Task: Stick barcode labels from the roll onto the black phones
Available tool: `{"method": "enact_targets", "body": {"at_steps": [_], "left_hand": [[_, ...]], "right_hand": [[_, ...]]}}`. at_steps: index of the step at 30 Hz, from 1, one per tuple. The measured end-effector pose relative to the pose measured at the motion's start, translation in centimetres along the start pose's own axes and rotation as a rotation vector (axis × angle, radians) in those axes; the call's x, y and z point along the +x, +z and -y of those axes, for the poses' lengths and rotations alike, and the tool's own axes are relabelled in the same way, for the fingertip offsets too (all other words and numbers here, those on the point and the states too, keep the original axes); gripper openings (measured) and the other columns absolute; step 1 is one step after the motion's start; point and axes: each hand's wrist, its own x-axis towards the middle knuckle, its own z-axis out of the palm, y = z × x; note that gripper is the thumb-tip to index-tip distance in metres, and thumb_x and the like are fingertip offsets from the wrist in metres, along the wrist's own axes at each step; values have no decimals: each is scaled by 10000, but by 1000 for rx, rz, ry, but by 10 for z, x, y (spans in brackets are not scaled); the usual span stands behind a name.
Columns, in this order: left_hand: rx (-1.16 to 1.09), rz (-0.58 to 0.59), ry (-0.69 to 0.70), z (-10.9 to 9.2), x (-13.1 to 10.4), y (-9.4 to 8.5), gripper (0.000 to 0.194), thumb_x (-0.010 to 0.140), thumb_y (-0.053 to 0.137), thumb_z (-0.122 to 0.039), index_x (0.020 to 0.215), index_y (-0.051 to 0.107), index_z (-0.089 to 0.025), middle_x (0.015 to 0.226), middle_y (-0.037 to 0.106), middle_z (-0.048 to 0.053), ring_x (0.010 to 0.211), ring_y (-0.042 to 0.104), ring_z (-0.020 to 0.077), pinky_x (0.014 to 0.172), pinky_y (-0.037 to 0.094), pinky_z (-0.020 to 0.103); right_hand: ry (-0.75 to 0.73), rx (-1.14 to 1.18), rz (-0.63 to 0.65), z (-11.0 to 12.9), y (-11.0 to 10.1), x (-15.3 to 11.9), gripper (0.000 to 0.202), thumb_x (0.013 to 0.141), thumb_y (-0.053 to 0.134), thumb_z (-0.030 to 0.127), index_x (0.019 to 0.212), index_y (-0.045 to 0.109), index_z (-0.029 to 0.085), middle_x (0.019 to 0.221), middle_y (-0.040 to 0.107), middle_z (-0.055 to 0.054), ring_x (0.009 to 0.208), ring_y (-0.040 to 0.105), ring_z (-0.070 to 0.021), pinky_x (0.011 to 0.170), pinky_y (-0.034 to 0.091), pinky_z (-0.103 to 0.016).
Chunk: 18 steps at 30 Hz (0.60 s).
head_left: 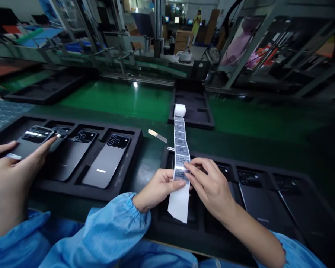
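Bare hands, blue elastic-cuffed sleeves

- label strip: white, dark printed blocks
- phones: dark grey backs
- trays: black
- belt: green
- sleeves: light blue

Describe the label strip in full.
The long white paper label strip carries small printed barcode labels in a single row. It runs from a small white roll on the far black tray toward the camera. The left hand and right hand pinch it near its lower part; the blank end hangs below, over the near black foam tray.
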Motion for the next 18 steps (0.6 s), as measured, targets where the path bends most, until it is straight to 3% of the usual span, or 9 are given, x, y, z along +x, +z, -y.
{"method": "enact_targets", "body": {"at_steps": [8, 13, 16, 18], "left_hand": [[-48, -31, -52, -4, 2, 4, 305, 648, 798, -303, 843, 672, -106, 769, 681, 67, 691, 642, 162, 682, 504, 243], [-88, -99, -64, -10, 3, 4, 304, 768, 662, -364, 878, 685, -81, 759, 678, 96, 696, 639, 206, 686, 506, 299], [-122, -163, -95, -17, -7, 11, 201, 825, 607, -309, 854, 686, -127, 786, 684, 41, 767, 629, 182, 711, 484, 252], [-30, -256, -165, -18, -15, 15, 137, 830, 618, -270, 798, 667, -145, 818, 676, 6, 810, 609, 157, 732, 473, 224]], "right_hand": [[21, 119, 49, -2, 2, 9, 209, 940, 472, 156, 1026, 663, 172, 938, 569, -97, 888, 499, -229, 731, 473, -387], [-11, 180, 57, -5, 7, 12, 208, 931, 489, 166, 954, 695, 183, 868, 588, -84, 848, 489, -239, 694, 473, -395], [-1, 62, 43, -1, 6, 8, 220, 935, 489, 210, 887, 704, 206, 848, 609, -57, 854, 499, -251, 714, 448, -419], [-43, -104, 35, 8, 2, 5, 242, 945, 481, 236, 833, 696, 222, 856, 627, -15, 854, 511, -232, 705, 429, -398]]}}
